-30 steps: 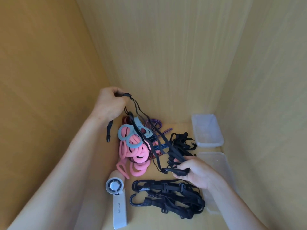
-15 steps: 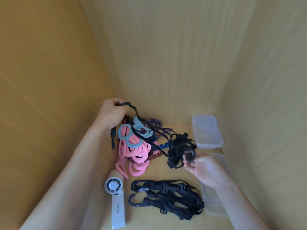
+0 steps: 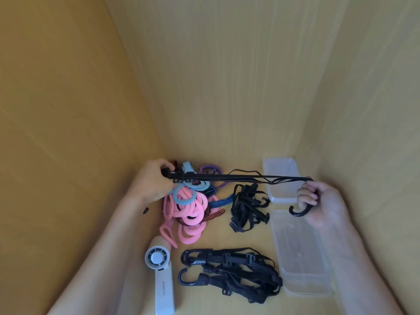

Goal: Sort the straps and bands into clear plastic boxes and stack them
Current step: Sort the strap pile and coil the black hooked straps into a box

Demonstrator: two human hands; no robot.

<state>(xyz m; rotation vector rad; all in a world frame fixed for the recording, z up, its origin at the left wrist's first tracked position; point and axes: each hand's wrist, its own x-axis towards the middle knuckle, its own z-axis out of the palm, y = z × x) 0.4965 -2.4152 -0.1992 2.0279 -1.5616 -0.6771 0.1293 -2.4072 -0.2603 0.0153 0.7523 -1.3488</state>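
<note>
Spread apart, left hand [image 3: 154,181] and right hand [image 3: 323,201] grip black strap [image 3: 238,177].

one head-worn wide-angle view, looking forward and down, close above the wooden floor [image 3: 218,239].

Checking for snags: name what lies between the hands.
Head view: a thin black elastic cord with a hook end, stretched from left hand to right hand; a tangle of black webbing straps lies beneath.
</note>
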